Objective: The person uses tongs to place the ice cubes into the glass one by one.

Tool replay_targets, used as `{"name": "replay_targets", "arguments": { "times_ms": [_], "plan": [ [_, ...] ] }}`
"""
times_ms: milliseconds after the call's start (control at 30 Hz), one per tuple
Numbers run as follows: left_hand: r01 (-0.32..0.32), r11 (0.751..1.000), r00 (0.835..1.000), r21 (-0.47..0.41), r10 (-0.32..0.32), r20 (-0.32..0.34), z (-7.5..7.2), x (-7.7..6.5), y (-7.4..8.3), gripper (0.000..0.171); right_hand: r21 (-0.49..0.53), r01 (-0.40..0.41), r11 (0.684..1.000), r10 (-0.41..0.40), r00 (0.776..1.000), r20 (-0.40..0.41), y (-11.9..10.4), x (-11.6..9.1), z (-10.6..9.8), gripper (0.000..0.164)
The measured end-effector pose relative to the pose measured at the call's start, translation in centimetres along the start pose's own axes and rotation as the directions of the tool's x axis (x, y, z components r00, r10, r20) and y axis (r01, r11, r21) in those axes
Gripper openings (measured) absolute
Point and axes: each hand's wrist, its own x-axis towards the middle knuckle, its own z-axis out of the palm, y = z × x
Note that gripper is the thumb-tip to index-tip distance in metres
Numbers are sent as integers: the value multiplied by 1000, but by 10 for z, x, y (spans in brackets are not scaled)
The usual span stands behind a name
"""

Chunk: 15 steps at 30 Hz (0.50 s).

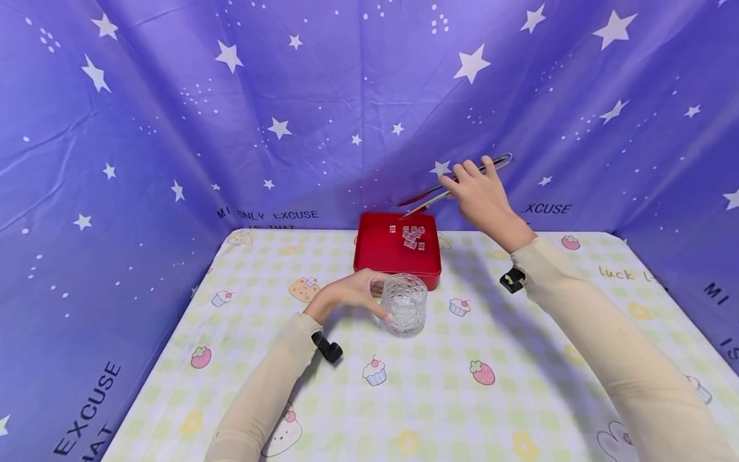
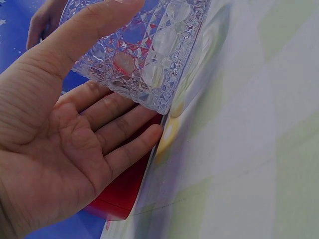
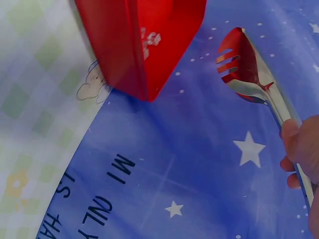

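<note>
Near the middle of the table, a clear cut-glass tumbler [image 1: 405, 308] stands upright. My left hand [image 1: 353, 290] curves around its left side, thumb on the near side and fingers behind, as the left wrist view also shows. In my right hand [image 1: 485, 196] are metal serving tongs [image 3: 280, 103], with one forked end and one spoon-shaped end. Their jaws are parted above the far edge of a red tray [image 1: 374, 251], and nothing shows between them. Several small clear cubes [image 1: 412, 237] lie in the tray, mostly clustered toward its right side.
A checked tablecloth [image 1: 427, 398] with printed cupcakes and strawberries covers the table. Purple star-patterned curtains [image 1: 323, 96] hang behind and on both sides. The tray sits at the table's back edge, close to the rear curtain, just beyond the tumbler.
</note>
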Motion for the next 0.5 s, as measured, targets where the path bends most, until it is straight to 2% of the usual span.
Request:
{"name": "replay_targets", "arguments": {
  "times_ms": [267, 500],
  "plan": [
    [-13, 1000, 1000, -17, 13, 3, 0, 2, -4, 79, -36, 27, 999, -19, 980, 196, -5, 7, 13, 20],
    [-22, 1000, 1000, -19, 23, 8, 0, 1, -3, 80, -27, 44, 999, -35, 963, 268, -16, 4, 26, 23]
  ]
}}
